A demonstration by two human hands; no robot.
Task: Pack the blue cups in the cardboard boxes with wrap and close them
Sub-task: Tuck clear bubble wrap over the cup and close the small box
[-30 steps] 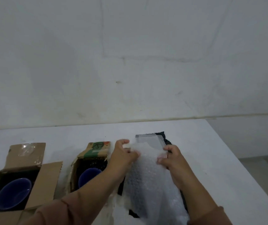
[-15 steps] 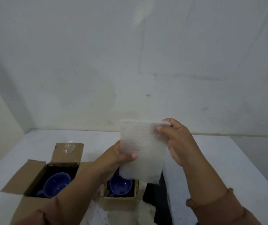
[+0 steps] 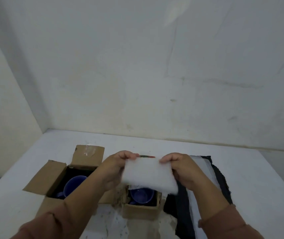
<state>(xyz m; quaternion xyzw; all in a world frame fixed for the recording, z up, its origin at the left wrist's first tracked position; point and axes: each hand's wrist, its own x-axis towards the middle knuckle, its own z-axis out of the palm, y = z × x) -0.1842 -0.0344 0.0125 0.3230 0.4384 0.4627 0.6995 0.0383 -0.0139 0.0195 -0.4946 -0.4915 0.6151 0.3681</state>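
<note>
A white flat surface bears a large open brown cardboard box holding one round blue cup, and a smaller brown cardboard box holding another blue cup. Above the smaller box, the left hand and right hand pinch a blurred white sheet, probably bubble wrap.

No word, number or brand can be read anywhere. Just above the top edge of the wrap, between the grip of the left hand and that of the right hand, a narrow strip of red and green print shows, too thin and blurred to make out. Left of the left grip, the far flap of the left cardboard box bears a small dark mark at its corner, too small to tell.
</note>
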